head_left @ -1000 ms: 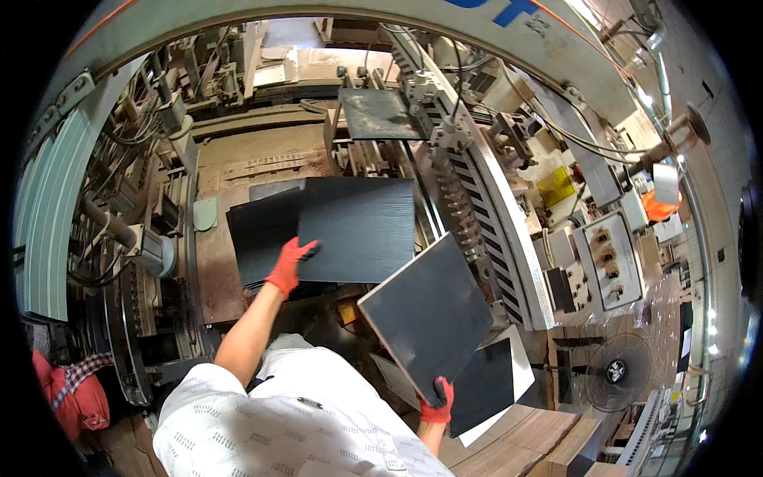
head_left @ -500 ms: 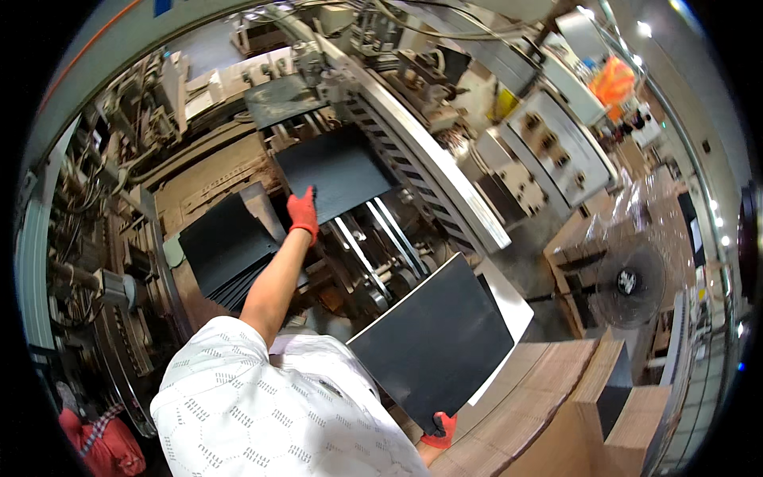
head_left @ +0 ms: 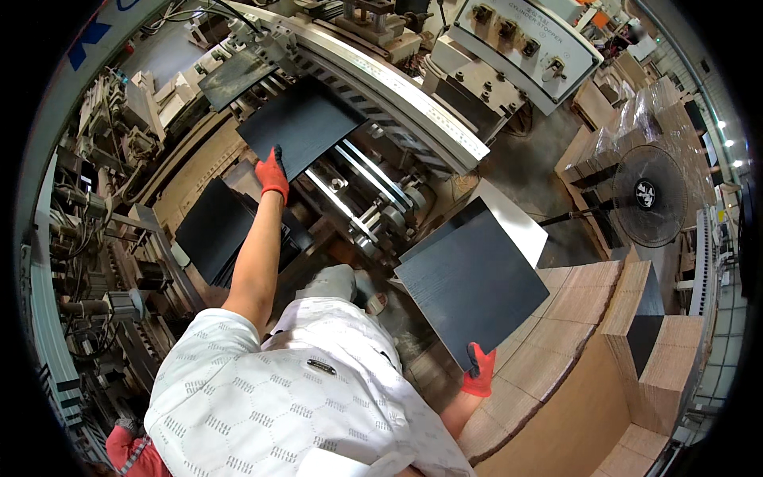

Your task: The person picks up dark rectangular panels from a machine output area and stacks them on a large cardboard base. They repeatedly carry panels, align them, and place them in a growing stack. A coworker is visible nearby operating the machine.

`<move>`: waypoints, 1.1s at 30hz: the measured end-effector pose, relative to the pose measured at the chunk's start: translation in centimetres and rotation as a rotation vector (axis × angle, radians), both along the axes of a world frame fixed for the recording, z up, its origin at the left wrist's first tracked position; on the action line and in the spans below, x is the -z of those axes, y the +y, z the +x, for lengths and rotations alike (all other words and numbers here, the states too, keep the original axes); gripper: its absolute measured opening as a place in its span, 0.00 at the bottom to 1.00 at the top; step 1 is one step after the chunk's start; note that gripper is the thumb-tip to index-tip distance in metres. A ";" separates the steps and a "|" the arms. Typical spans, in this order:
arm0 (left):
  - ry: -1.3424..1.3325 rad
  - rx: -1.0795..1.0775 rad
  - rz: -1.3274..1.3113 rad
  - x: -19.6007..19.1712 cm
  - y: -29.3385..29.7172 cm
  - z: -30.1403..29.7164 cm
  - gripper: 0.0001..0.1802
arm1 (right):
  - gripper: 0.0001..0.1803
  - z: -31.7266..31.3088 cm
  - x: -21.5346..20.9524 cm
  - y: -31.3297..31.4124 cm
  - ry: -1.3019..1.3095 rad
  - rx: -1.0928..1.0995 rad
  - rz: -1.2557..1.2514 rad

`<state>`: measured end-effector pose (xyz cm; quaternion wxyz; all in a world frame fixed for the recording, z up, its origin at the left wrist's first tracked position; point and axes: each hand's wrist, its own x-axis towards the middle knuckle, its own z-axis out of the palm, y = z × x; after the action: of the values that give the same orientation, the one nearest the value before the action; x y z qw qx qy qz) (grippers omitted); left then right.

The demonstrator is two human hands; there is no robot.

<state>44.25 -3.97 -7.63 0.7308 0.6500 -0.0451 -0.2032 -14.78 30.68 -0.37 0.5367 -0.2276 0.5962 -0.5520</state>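
Note:
My left hand (head_left: pixel 273 176), in a red glove with dark fingertips, grips the near left edge of a black rectangular board (head_left: pixel 302 127). That board lies across the metal rails (head_left: pixel 362 179) of a machine, thumb on top and the other fingers hidden. On the right, my right hand (head_left: pixel 480 370), gloved alike, is closed on the near edge of a second black board (head_left: pixel 481 286), held tilted over brown stacked boards. Faint wood grain shows on both boards. Left of my left forearm sits a pile of black boards (head_left: pixel 214 226).
A long pale machine beam (head_left: pixel 397 87) runs behind the rails. A control box with knobs (head_left: pixel 528 48) stands beyond it. To the right are a white sheet (head_left: pixel 509 219), stacked brown boards (head_left: pixel 584 294) and a round fan (head_left: pixel 648 195). Another person's red sleeve (head_left: pixel 131 453) shows at lower left.
My view has shifted. The board in my right hand has been raised and turned, showing its top face more squarely. My left hand stays at the edge of the board on the rails.

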 end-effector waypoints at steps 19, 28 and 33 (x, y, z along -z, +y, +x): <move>-0.443 0.461 0.136 4.3 9.7 4.7 0.19 | 0.36 4.4 -2.4 -7.1 1.335 -0.008 0.293; -0.653 -0.379 1.382 8.9 32.0 12.8 0.32 | 0.16 27.6 -7.9 -18.0 0.180 -0.439 -0.017; -0.344 -0.207 1.056 9.2 35.1 16.2 0.35 | 0.24 42.6 -2.8 -24.1 -0.065 -0.647 0.078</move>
<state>60.49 31.12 -16.86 0.3046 0.9523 0.0083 -0.0168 27.78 6.63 2.46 0.7113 -0.3666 0.4962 -0.3368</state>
